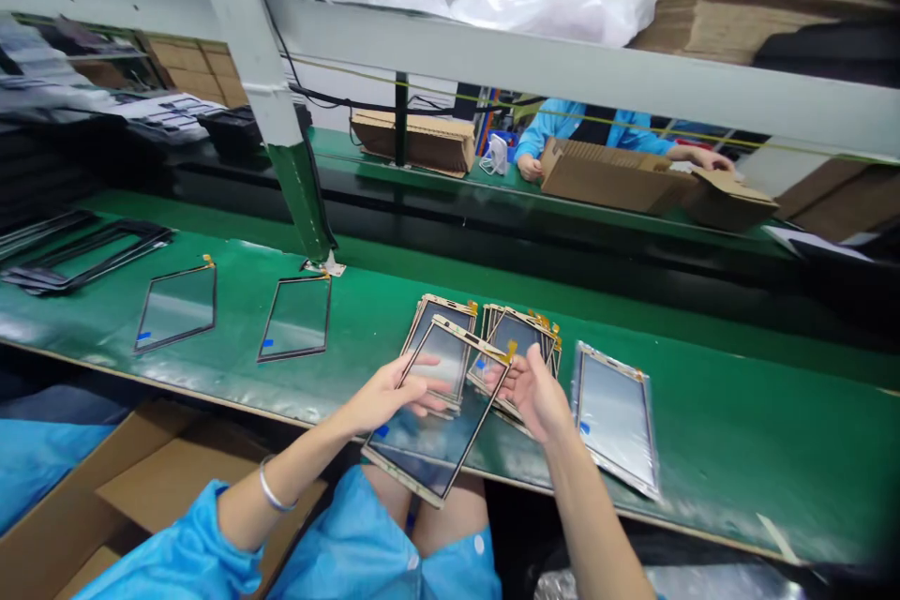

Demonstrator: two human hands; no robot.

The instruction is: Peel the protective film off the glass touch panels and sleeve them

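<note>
Both my hands hold one gold-rimmed glass touch panel (pixel 440 412) over the near edge of the green bench (pixel 738 412). My left hand (pixel 383 394) grips its left long edge, fingers curled onto the glass. My right hand (pixel 534 394) pinches its right edge near the gold flex tab. Beyond the held panel lie two stacks of like panels (pixel 520 333), side by side. A film-wrapped panel (pixel 619 417) rests to the right of them.
Two black-rimmed panels (pixel 175 307) (pixel 295 317) lie flat at left, with black frames (pixel 77 253) farther left. A grey post (pixel 281 131) rises from the bench. Across the belt, another person in blue handles a cardboard box (pixel 633 178). An open carton (pixel 105 506) sits below left.
</note>
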